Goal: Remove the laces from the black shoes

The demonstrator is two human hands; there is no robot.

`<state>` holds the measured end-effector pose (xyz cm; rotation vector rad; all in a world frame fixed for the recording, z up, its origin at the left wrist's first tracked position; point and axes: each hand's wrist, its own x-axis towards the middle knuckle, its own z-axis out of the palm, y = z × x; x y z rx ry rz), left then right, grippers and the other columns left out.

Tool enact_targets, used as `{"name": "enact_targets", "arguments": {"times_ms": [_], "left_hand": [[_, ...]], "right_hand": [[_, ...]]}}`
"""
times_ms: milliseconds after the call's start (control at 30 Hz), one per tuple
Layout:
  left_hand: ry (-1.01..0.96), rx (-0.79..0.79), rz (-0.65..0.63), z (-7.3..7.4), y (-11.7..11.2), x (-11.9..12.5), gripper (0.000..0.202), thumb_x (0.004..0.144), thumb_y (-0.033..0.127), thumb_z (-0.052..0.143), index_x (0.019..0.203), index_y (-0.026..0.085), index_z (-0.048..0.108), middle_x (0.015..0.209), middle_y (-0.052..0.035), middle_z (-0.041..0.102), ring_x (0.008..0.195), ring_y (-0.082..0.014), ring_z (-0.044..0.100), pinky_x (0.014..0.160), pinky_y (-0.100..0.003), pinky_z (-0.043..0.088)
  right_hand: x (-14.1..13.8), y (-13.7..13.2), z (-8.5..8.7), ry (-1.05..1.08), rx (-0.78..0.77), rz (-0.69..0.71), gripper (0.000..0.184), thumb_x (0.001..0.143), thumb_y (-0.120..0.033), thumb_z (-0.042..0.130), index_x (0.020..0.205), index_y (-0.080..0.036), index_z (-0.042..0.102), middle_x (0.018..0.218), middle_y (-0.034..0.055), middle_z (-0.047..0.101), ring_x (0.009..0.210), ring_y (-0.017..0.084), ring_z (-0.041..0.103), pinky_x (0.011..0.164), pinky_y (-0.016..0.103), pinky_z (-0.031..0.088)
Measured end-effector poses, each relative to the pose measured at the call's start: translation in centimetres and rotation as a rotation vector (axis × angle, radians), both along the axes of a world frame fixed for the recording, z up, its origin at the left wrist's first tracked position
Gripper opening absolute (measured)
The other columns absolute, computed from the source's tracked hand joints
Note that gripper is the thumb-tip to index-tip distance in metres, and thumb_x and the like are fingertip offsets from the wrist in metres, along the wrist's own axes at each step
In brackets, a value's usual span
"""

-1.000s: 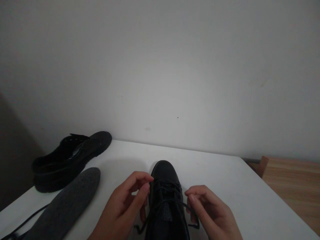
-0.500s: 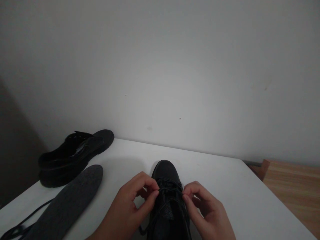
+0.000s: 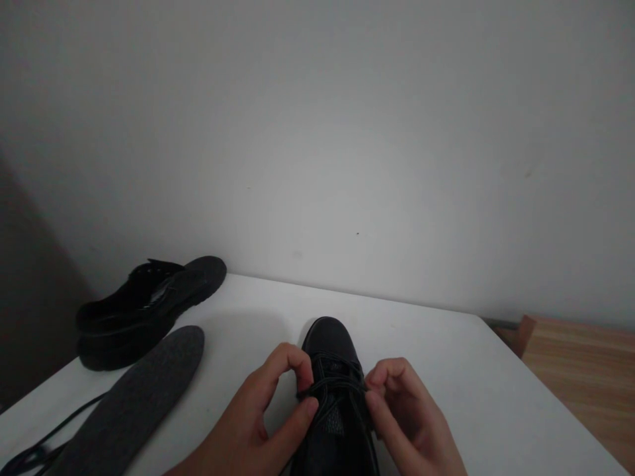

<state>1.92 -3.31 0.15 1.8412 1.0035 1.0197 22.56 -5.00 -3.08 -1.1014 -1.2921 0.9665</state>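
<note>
A black shoe (image 3: 329,338) stands on the white table with its toe pointing away from me. Black shoelaces (image 3: 337,382) cross over its tongue. My left hand (image 3: 265,410) is at the shoe's left side, thumb and forefinger bent close around a lace at the eyelets. On the right side, my right hand (image 3: 409,413) pinches the lace between thumb and forefinger. The lower part of the shoe runs out of the bottom of the view.
A second black shoe (image 3: 129,324) without visible lacing sits at the far left against the wall. Grey insoles lie near it, one insole (image 3: 149,390) in front and another insole (image 3: 211,268) behind. A loose black lace (image 3: 64,426) lies at the lower left. Wooden boards (image 3: 580,370) stand right of the table.
My left thumb and forefinger have parted a little and the thumb sits lower. The lace strands across the shoe have shifted slightly toward me. My right hand has barely moved.
</note>
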Motion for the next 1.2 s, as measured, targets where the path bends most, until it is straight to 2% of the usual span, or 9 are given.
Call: {"name": "enact_targets", "arguments": {"times_ms": [133, 367, 467, 600, 700, 833, 1033, 1200], "left_hand": [[-0.107, -0.039, -0.057, -0.7, 0.1, -0.4, 0.005, 0.094, 0.023, 0.054, 0.095, 0.026, 0.05, 0.087, 0.0031, 0.05, 0.083, -0.0157, 0.052, 0.077, -0.024, 0.045], [-0.264, -0.091, -0.113, -1.3, 0.5, -0.6, 0.006, 0.097, 0.022, 0.053, 0.093, 0.025, 0.051, 0.09, 0.0013, 0.052, 0.092, -0.016, 0.056, 0.084, -0.025, 0.047], [-0.247, -0.066, -0.08, -1.1, 0.4, -0.5, 0.006, 0.097, 0.019, 0.053, 0.094, 0.025, 0.053, 0.091, 0.0009, 0.054, 0.098, -0.0168, 0.059, 0.088, -0.025, 0.048], [-0.185, 0.032, -0.041, -0.8, 0.5, -0.5, 0.009, 0.096, 0.017, 0.053, 0.094, 0.025, 0.057, 0.088, 0.0013, 0.057, 0.085, -0.0142, 0.06, 0.078, -0.021, 0.051], [-0.157, 0.109, -0.02, -0.6, 0.5, -0.5, 0.012, 0.095, 0.016, 0.053, 0.091, 0.026, 0.057, 0.082, 0.0029, 0.056, 0.077, -0.0125, 0.059, 0.07, -0.019, 0.05], [-0.119, 0.227, -0.007, -0.4, 0.6, -0.5, 0.016, 0.092, 0.012, 0.053, 0.09, 0.027, 0.056, 0.078, 0.0045, 0.055, 0.071, -0.0114, 0.057, 0.065, -0.019, 0.049], [-0.03, 0.326, 0.024, 0.1, 0.7, -0.3, 0.02, 0.091, 0.009, 0.051, 0.089, 0.026, 0.061, 0.075, 0.0031, 0.058, 0.067, -0.0121, 0.058, 0.06, -0.02, 0.047], [-0.021, 0.307, 0.039, 0.3, 0.5, -0.4, 0.02, 0.093, 0.012, 0.052, 0.089, 0.027, 0.066, 0.074, 0.0018, 0.059, 0.062, -0.0127, 0.057, 0.053, -0.02, 0.044]], "right_hand": [[0.1, 0.1, -0.2, 0.005, -0.018, 0.008, 0.036, 0.088, -0.06, 0.064, 0.087, -0.025, 0.057, 0.074, -0.0029, 0.049, 0.068, 0.016, 0.042, 0.062, 0.026, 0.038], [0.1, -0.3, 1.1, -0.209, 0.058, -0.132, 0.012, 0.091, -0.036, 0.06, 0.084, -0.026, 0.056, 0.07, -0.005, 0.047, 0.067, 0.016, 0.047, 0.064, 0.027, 0.039], [0.7, -0.2, 0.8, -0.313, 0.102, -0.1, 0.011, 0.093, -0.032, 0.055, 0.084, -0.026, 0.056, 0.072, -0.0037, 0.051, 0.069, 0.017, 0.051, 0.065, 0.027, 0.042], [2.0, 0.6, -0.3, -0.383, 0.086, -0.048, 0.011, 0.098, -0.032, 0.052, 0.091, -0.025, 0.057, 0.077, -0.0018, 0.056, 0.072, 0.017, 0.056, 0.066, 0.026, 0.046], [2.5, 1.0, -0.7, -0.311, 0.079, -0.006, 0.013, 0.101, -0.034, 0.05, 0.093, -0.026, 0.056, 0.084, -0.0003, 0.06, 0.078, 0.017, 0.06, 0.07, 0.025, 0.05], [1.8, 0.8, 0.0, -0.137, 0.082, 0.043, 0.016, 0.102, -0.04, 0.052, 0.094, -0.027, 0.058, 0.093, 0.0014, 0.067, 0.09, 0.018, 0.064, 0.082, 0.026, 0.051], [0.3, -0.2, 1.7, 0.035, -0.009, -0.083, 0.029, 0.09, -0.055, 0.066, 0.085, -0.027, 0.064, 0.073, -0.0035, 0.059, 0.07, 0.015, 0.053, 0.065, 0.022, 0.046], [0.9, -0.2, 2.1, 0.055, -0.019, -0.154, 0.034, 0.079, -0.057, 0.077, 0.078, -0.025, 0.066, 0.072, -0.0018, 0.057, 0.071, 0.017, 0.051, 0.068, 0.025, 0.045]]}}
